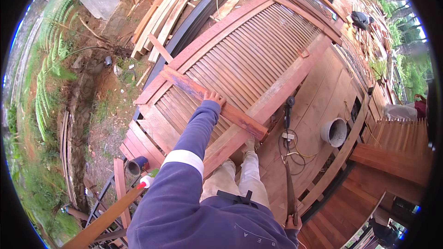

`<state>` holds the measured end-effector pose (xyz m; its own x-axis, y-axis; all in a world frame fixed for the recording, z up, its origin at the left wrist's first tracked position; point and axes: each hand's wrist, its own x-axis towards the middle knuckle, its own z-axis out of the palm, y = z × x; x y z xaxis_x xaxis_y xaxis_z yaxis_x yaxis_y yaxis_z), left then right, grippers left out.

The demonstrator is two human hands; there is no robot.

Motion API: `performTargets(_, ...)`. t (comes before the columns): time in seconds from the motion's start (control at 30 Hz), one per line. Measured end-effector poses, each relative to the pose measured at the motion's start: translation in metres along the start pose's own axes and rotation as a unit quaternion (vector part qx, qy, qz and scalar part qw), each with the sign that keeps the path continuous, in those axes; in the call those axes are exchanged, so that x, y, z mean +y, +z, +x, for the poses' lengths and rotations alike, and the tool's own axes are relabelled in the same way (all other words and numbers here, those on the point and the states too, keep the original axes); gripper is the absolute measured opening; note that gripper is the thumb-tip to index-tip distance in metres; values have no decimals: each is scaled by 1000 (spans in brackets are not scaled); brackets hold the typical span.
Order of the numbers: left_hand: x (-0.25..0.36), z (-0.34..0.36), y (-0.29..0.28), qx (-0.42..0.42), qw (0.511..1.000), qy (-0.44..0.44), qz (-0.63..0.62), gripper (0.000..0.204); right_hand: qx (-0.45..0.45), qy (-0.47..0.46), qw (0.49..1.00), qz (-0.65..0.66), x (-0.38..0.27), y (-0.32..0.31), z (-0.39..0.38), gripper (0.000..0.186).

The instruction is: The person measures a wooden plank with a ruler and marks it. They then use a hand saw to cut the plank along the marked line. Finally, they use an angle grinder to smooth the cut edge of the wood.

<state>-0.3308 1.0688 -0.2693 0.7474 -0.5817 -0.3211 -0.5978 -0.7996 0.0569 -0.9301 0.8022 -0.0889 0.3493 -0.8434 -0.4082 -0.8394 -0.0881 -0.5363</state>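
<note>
Head view: find reddish wooden plank (239, 118) lying across slatted panel (258, 50), roughly parallel to its slats (272, 37), slanting lengthwise from upper left to lower right, reaching just past pinkish side rail (291, 77) at lower end. Note left hand (215, 97) curled over plank's middle, gripping. Note right hand (293, 222) closed around lower end of dark strip (290, 189), partly hidden.

Left hand (215, 98): on wooden beam (241, 119) lying across slatted panel (258, 60) | right hand (293, 222): gripping long dark strip (290, 186) | floorboards (323, 92): power tool (288, 111), grey bucket (334, 133)
</note>
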Motion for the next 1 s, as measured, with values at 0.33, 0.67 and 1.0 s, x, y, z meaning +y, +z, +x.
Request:
performTargets(0.33,7,-18,42,155,978,-95,-98,46,7,-67,996,-55,-55,2,17,19)
performTargets(0.67,109,-200,87,-158,949,-39,-268,26,-45,115,992,-22,29,40,36,34)
performTargets(1.0,62,-282,84,-231,902,-182,-316,29,-144,58,976,-151,34,24,53,38)
